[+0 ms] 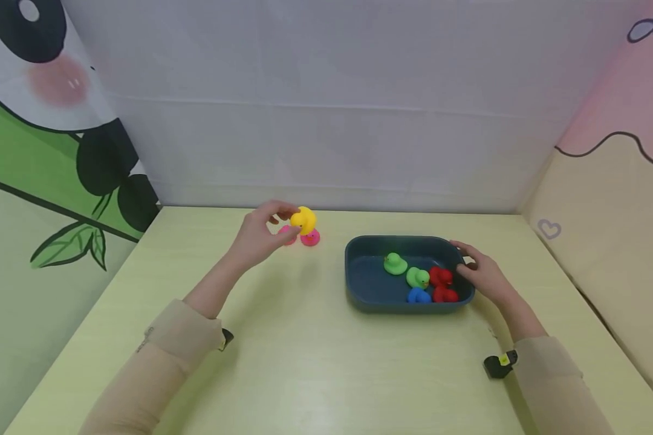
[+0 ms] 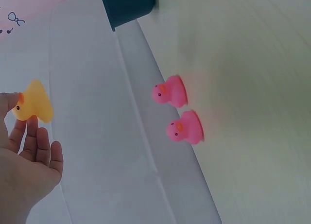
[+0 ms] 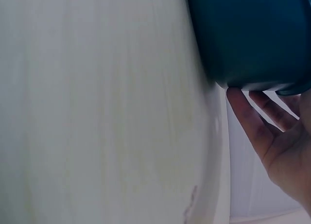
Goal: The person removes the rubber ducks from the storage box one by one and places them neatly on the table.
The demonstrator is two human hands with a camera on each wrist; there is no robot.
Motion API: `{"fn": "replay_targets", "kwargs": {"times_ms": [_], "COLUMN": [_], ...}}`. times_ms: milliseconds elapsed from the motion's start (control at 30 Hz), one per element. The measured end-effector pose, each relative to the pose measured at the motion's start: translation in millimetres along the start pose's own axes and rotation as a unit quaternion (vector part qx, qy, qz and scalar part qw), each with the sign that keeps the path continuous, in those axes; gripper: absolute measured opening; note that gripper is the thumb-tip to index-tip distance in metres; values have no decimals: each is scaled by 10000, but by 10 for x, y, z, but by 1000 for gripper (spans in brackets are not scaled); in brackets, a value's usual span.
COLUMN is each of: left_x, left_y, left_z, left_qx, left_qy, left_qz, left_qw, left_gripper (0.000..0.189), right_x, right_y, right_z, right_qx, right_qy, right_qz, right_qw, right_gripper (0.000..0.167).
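Observation:
My left hand [image 1: 258,235] pinches a yellow rubber duck [image 1: 305,220] between thumb and fingers, held up above the table. Behind and below it stand two pink rubber ducks [image 2: 190,128], partly covered by the hand and the yellow duck in the head view. At the right, my right hand [image 1: 485,277] grips the right end of a dark blue-green tub [image 1: 370,289], with the thumb over the rim and fingers against the outer wall [image 3: 248,49]. Inside the tub lie two green ducks [image 1: 395,264], two red ducks [image 1: 441,276] and a blue duck [image 1: 419,295].
The pale wooden table [image 1: 305,374] ends at a white cloth backdrop [image 1: 326,133]. Printed cloth panels stand on the left [image 1: 60,199] and right [image 1: 609,229]. Black wrist devices [image 1: 499,365] hang under both sleeves.

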State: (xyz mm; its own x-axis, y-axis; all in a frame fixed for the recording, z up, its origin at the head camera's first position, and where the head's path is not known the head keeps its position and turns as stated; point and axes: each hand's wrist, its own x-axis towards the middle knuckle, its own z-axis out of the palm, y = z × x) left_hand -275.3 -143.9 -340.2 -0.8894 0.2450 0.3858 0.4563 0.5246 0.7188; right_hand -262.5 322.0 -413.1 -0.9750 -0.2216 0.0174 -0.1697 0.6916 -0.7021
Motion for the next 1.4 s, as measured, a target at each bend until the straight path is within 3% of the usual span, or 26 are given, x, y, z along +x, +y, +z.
{"fn": "replay_targets", "kwargs": {"times_ms": [233, 667, 900, 1100, 1400], "left_x": [-31, -54, -26, 15, 79], "left_y": [-211, -581, -736, -864, -1067], "left_z": [-118, -267, -282, -270, -209], "left_qx": [78, 412, 374, 392, 484], "left_qy": [432, 751, 927, 909, 609], "left_qz": [47, -136, -422, -608, -937], "left_qw": [9990, 9962, 9941, 9932, 9926], "left_gripper": [32, 33, 34, 34, 35], "right_x": [0, -1, 16, 31, 28], "right_y": [43, 41, 52, 74, 74], "right_z": [9, 39, 49, 49, 43], "right_qx": [66, 115, 109, 112, 156], "right_qy": [46, 70, 126, 109, 76], "right_qz": [-7, 34, 13, 3, -9], "right_qw": [10000, 9999, 9999, 9999, 9998], "right_gripper": [55, 55, 54, 54, 55]}}
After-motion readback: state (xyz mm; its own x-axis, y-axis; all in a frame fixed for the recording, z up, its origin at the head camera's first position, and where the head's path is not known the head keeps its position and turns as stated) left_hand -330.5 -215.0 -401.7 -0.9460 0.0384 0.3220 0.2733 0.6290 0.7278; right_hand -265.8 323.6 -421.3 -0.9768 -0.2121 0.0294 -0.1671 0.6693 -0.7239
